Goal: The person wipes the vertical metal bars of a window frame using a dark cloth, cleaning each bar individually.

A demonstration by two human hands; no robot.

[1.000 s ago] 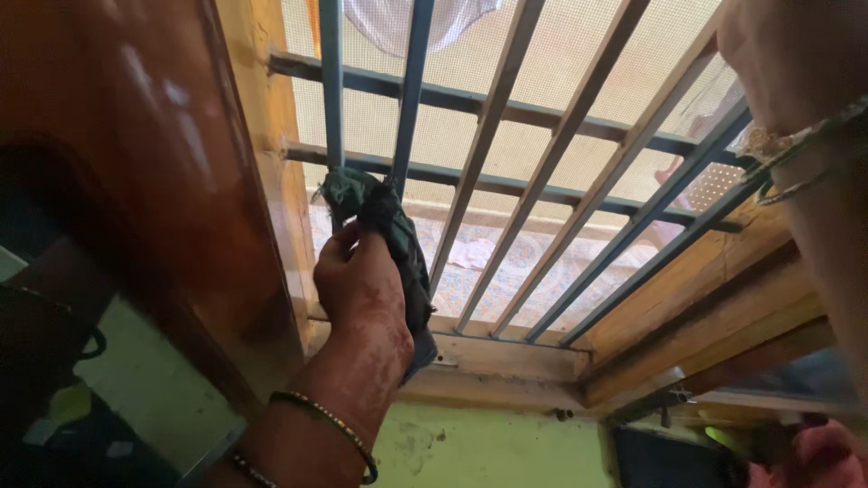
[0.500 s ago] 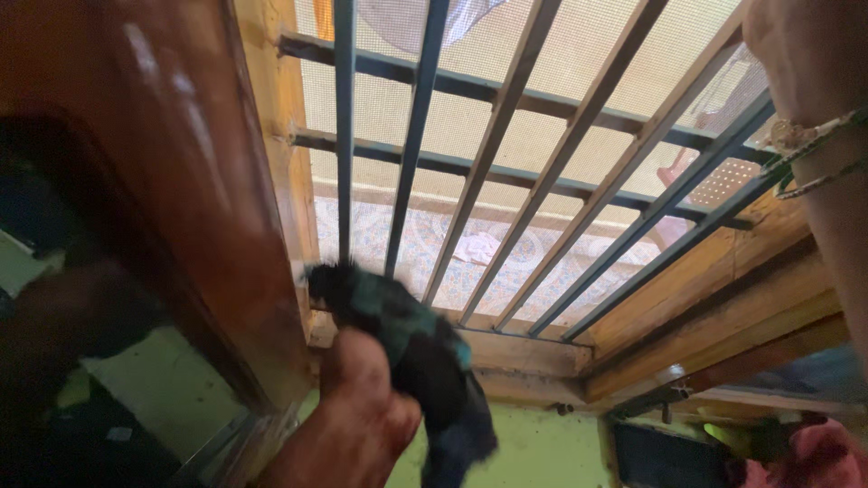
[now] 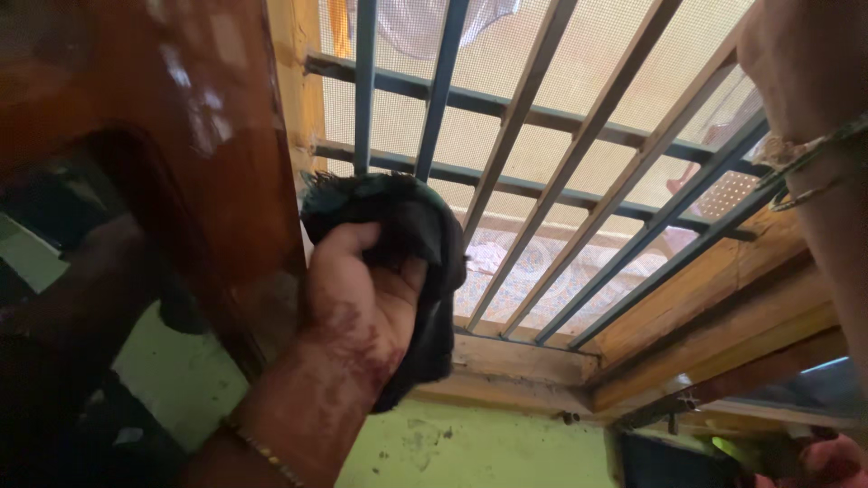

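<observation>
1. Since half a second ago, the left hand point(image 3: 357, 294) is sitting higher again, lifting the dark cloth point(image 3: 407, 244) from the sill level up to the lower crossbar of the window grille point(image 3: 506, 117).
2. Its fingers are curling tightly around the bunched cloth, clamping it in the fist, with a loose end hanging down past the palm.
3. Bunched at the top, the cloth is lying just beside the two leftmost upright bars, close to the wooden door edge point(image 3: 226, 136) on the left.
4. At the upper right, the right forearm point(image 3: 814, 108) with bangles is reaching up out of view; whether that hand is gripping anything cannot be told.
5. Below the grille, the wooden sill point(image 3: 515, 357) is running above a green wall point(image 3: 470, 443).
</observation>
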